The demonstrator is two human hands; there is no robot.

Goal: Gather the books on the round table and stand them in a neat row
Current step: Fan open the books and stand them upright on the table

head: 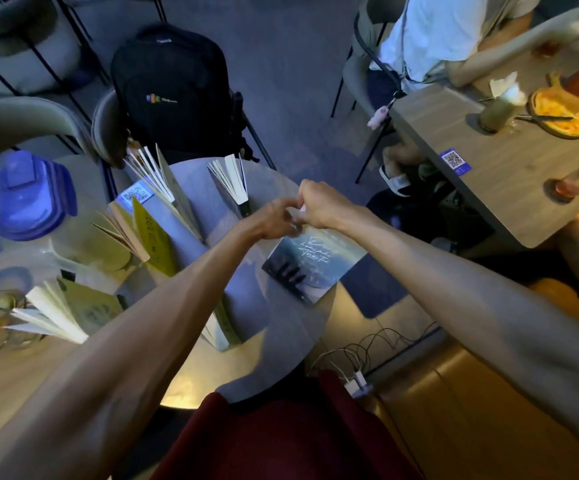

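The blue book [312,261] lies flat on the right side of the round counter [281,341]. Its right corner sticks out past the rim. Both hands meet at the book's far edge. The left hand [276,220] and the right hand [319,206] have curled fingers, and they pinch that edge. On the left, a yellow book [149,237] and a pale book [163,181] stand open. A dark book [229,181] stands open at the far side. A black backpack [174,95] sits on a chair past the counter.
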